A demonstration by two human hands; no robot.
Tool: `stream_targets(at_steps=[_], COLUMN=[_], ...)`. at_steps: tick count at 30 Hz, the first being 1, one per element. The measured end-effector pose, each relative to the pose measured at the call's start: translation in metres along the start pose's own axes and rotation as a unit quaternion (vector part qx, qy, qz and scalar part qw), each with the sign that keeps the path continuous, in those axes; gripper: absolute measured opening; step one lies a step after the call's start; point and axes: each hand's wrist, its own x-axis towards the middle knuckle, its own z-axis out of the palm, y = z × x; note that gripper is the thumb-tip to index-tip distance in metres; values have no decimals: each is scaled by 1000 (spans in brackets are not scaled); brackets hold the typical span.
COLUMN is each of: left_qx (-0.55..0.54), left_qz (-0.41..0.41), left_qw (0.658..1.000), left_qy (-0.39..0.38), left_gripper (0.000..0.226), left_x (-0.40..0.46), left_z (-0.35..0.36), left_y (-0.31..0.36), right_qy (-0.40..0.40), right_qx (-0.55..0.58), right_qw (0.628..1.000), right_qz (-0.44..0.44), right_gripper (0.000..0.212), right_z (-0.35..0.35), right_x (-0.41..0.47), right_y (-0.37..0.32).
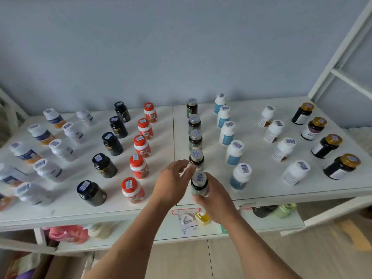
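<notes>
At the near edge of the shelf (259, 158), a bottle (199, 183) being set at the head of its column.
The right hand (216, 200) grips the dark, silver-capped bottle round its lower body from the near right. The bottle's base is hidden, so I cannot tell whether it stands yet. The left hand (173, 183) is loosely spread just left of it, fingertips up by the next bottle (196, 159); whether they touch it is unclear. To do this well, I would lower the bottle straight down and upright, in line with the column running away to the far side, leaving a gap like the gaps behind it. It should land clear of the shelf's near edge. The left hand can steady the next bottle, and the right should let go sideways without brushing the white bottle (240, 176).
</notes>
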Motion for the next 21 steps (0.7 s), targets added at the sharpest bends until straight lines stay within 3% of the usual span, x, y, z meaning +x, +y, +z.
stream_targets(at_steps=[3, 6, 9, 13, 15, 18, 21], left_qx=[-49, -125, -232, -352, -367, -361, -397], left_qz=[-9, 5, -22, -43, -49, -52, -58], left_qw=[998, 988, 965, 921, 911, 914, 899], left_qy=[-50, -90, -119, -161, -180, -176, -173], left_gripper=[47, 33, 26, 30, 32, 36, 43], left_x=[-2, -7, -12, -20, -24, -28, -31], left_z=[-2, -7, -13, -24, -26, -21, -19], left_y=[-8, -11, -2, 3, 5, 11, 15], right_qy=[14, 49, 73, -36, -33, 48, 15], right_qx=[-2, 105, 137, 208, 197, 162, 245], right_qw=[1000, 992, 988, 978, 980, 986, 969], right_qz=[21, 40, 16, 8, -1, -7, -2], right_gripper=[39, 38, 48, 23, 24, 39, 25], right_z=[4, 1, -5, -23, -26, -26, -35], right_x=[3, -12, -31, -58, -68, -77, -81], right_y=[-10, -21, -32, -37, -36, -40, -39])
